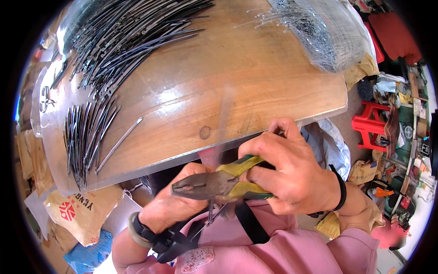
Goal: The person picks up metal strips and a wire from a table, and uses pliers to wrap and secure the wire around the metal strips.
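My right hand [292,169] is closed around the yellow and green handles of a pair of combination pliers [200,184], whose dark metal jaws point left. Behind the jaws is my left hand [162,205], curled shut in front of my chest, its fingers partly hidden by the pliers. A thin metal strip [223,123], smeared by motion, rises from between the hands over the table's near edge. Thin wire ends [212,219] show below the left hand. On the table to the left lie a small fan of dark metal strips [84,137] and a single strip [119,145].
A large pile of dark metal strips [123,41] covers the far left of the wooden table [255,86]. Clear plastic bags of thin wire pieces [319,36] lie far right. A red stool [372,125] and cluttered shelves stand right; a paper sack [84,212] sits below left.
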Tool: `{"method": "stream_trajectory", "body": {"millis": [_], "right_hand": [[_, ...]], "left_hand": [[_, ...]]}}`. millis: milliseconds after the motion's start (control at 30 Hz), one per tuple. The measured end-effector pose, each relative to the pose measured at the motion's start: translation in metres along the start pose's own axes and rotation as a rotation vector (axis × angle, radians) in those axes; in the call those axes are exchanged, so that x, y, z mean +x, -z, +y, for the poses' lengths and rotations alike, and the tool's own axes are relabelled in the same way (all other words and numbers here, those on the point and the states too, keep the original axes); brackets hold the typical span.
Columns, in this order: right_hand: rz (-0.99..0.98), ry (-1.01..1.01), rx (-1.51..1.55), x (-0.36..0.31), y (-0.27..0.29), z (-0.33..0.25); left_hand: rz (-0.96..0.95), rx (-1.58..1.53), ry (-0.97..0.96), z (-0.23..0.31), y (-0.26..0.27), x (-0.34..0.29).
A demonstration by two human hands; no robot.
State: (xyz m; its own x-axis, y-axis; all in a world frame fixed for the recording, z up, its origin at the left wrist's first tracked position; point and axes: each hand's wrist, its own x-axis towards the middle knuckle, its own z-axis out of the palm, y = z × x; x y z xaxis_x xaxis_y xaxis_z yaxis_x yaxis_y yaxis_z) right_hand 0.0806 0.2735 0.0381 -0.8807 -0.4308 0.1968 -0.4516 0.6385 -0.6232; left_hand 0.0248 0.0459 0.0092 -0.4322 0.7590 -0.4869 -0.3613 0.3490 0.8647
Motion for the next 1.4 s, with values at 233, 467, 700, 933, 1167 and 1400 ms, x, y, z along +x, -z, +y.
{"method": "stream_trajectory", "body": {"millis": [233,467,700,933,1167,1400], "right_hand": [[0.108,-0.068,-0.228,-0.004,0.01,0.008],[-0.09,-0.327,0.279,-0.028,0.008,0.0],[-0.196,-0.193,0.104,-0.029,0.002,-0.004],[-0.253,-0.09,0.065,0.014,-0.002,-0.004],[-0.04,-0.218,-0.263,0.045,0.046,0.029],[0.091,0.128,-0.867,0.111,0.053,0.106]], "left_hand": [[0.196,-0.9,0.144,-0.005,-0.023,-0.005],[0.392,-0.729,-0.096,0.0,-0.033,-0.012],[0.469,-0.431,-0.138,-0.001,-0.035,-0.007],[0.7,-0.487,-0.216,-0.001,-0.016,-0.017],[1.114,-0.132,-0.139,-0.035,0.056,-0.098],[1.183,1.002,-0.326,-0.011,0.116,-0.08]]}}
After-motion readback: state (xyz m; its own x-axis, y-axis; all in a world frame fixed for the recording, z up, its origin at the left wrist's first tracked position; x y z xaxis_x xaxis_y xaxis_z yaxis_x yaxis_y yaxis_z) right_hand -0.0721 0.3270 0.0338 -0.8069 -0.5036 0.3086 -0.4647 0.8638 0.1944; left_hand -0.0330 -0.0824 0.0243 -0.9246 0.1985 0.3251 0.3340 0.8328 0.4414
